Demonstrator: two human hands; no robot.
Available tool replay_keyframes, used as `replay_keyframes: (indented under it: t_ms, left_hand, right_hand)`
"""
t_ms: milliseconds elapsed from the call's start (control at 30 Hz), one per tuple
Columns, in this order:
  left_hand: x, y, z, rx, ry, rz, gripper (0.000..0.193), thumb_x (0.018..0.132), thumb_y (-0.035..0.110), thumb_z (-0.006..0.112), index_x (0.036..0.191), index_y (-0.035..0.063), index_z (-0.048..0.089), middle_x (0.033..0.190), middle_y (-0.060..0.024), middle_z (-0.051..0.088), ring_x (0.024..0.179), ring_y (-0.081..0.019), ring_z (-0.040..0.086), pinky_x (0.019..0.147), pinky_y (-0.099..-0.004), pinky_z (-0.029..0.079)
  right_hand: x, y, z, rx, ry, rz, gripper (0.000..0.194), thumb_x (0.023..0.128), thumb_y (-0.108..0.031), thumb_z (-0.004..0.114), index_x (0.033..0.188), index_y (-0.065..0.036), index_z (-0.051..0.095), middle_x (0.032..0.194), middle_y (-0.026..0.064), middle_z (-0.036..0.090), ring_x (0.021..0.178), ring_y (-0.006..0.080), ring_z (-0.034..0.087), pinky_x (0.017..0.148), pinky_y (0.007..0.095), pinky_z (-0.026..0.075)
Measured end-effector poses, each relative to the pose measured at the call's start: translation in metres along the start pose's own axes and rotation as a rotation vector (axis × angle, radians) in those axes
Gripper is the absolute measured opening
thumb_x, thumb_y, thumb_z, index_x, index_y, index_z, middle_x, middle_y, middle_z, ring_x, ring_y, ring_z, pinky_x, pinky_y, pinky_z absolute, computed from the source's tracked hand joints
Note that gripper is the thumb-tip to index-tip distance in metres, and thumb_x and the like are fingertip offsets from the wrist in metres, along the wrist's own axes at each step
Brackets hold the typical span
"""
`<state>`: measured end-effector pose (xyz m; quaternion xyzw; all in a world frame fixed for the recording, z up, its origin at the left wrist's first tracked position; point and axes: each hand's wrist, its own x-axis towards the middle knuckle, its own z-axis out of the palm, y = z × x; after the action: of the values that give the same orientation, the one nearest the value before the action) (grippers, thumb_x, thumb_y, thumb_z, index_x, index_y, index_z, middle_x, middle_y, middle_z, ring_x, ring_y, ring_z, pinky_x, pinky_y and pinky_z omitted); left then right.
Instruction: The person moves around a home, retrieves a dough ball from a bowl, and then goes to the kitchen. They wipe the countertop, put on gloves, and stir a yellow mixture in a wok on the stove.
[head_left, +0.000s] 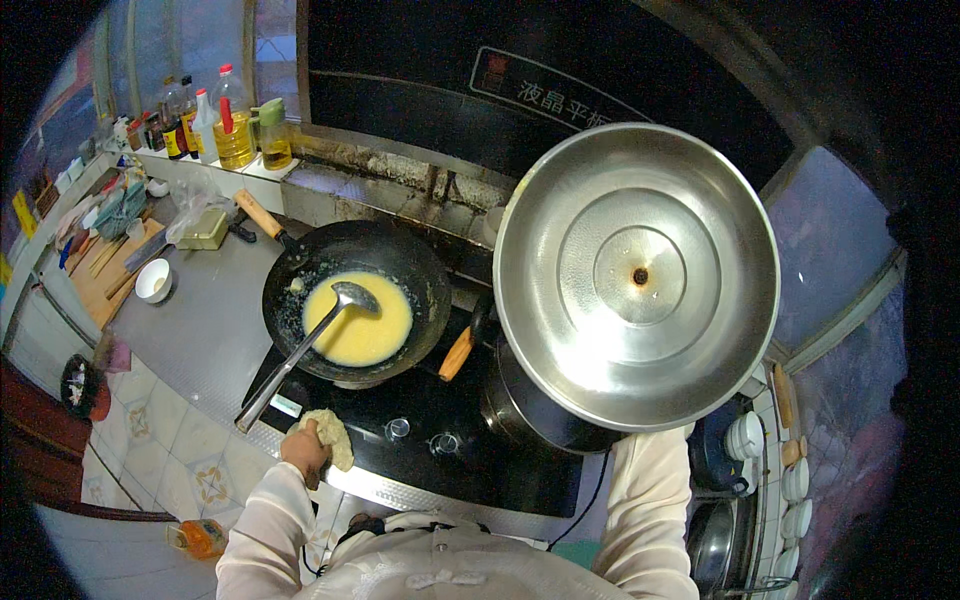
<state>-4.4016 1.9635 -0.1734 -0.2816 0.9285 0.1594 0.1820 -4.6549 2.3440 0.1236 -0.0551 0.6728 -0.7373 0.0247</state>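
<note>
My left hand (304, 451) grips a bunched beige cloth (331, 441) at the front left edge of the black glass cooktop (405, 461). Behind it, a black wok (424, 262) holds yellow liquid (382, 337). A metal ladle (300, 349) rests in the wok, its bowl over the liquid and its handle reaching out over the near rim. On the right, a large stainless steel lid (675, 206) is held up with its inner face towards me. My right sleeve (651, 495) runs behind this lid, which hides the hand.
A dark pot (544, 412) stands partly under the lid. Nearby juts a wooden handle (456, 354). Left lie a white bowl (154, 281), a cutting board (94, 289) and a plastic container (204, 229). Oil bottles (234, 139) line the back ledge. Several white bowls (796, 480) stand at right.
</note>
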Motion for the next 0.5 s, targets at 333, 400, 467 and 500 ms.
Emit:
replay_keyframes:
  t_ms: [333, 400, 467, 500]
  left_hand:
    - [-0.016, 0.019, 0.016, -0.06, -0.021, 0.107, 0.053, 0.076, 0.035, 0.062, 0.119, 0.007, 0.046, 0.098, -0.0175, 0.065, 0.092, -0.0323, 0.062, 0.08, -0.0416, 0.048]
    - [-0.02, 0.03, 0.022, -0.122, 0.023, 0.225, 0.061, 0.074, 0.038, 0.066, 0.124, 0.0098, 0.044, 0.101, -0.0181, 0.063, 0.093, -0.0336, 0.061, 0.081, -0.0419, 0.048]
    - [-0.027, 0.043, 0.019, -0.227, 0.073, 0.359, 0.07, 0.072, 0.043, 0.067, 0.13, 0.0138, 0.041, 0.106, -0.0198, 0.059, 0.097, -0.0349, 0.059, 0.082, -0.0417, 0.047]
    - [-0.031, 0.051, 0.012, -0.16, 0.073, 0.379, 0.075, 0.072, 0.045, 0.067, 0.134, 0.0143, 0.037, 0.11, -0.0208, 0.057, 0.098, -0.0361, 0.058, 0.083, -0.041, 0.047]
  right_hand:
    - [0.011, 0.004, 0.022, -0.004, -0.045, -0.032, 0.037, 0.091, -0.026, 0.049, 0.12, -0.003, 0.052, 0.093, 0.0087, 0.062, 0.077, 0.0164, 0.058, 0.069, 0.0286, 0.047]
    - [0.013, 0.007, 0.032, -0.009, -0.067, -0.039, 0.037, 0.092, -0.026, 0.049, 0.12, -0.003, 0.052, 0.093, 0.0087, 0.062, 0.077, 0.0163, 0.058, 0.069, 0.0285, 0.047]
    - [0.009, 0.014, 0.045, -0.006, -0.088, -0.029, 0.037, 0.092, -0.026, 0.049, 0.12, -0.003, 0.052, 0.093, 0.0087, 0.062, 0.077, 0.0163, 0.058, 0.069, 0.0285, 0.047]
    - [0.006, 0.018, 0.051, 0.001, -0.1, -0.023, 0.037, 0.092, -0.025, 0.048, 0.12, -0.003, 0.052, 0.093, 0.0087, 0.062, 0.077, 0.0163, 0.058, 0.069, 0.0285, 0.047]
